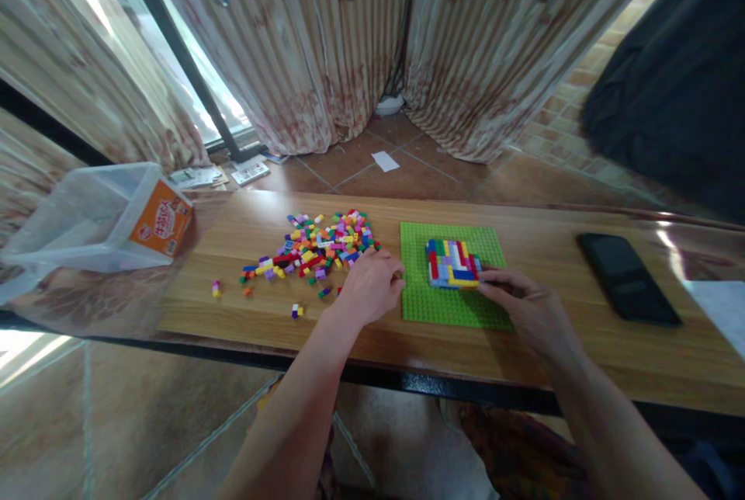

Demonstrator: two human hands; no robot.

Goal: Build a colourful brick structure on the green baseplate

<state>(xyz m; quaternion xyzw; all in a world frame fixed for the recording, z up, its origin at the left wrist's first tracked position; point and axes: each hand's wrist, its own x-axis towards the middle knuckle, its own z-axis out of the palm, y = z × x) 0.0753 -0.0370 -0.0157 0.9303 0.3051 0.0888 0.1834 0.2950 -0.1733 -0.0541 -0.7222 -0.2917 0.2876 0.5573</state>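
A green studded baseplate point(419, 302) lies on the wooden table, and on it stands a multicoloured block of toy bricks point(452, 264). My right hand point(527, 306) has its thumb and fingers pinched at the right edge of this block. My left hand point(373, 286) is over the table between the baseplate and a loose pile of toy bricks point(326, 244). Its fingers are curled in; whatever they hold, if anything, is hidden from view.
A clear plastic bin point(98, 213) with an orange label sits at the left end of the table point(215, 329). Toward the right lies a black phone point(628, 277), with white paper point(719, 310) beyond it. A few stray bricks point(296, 311) are near the front edge.
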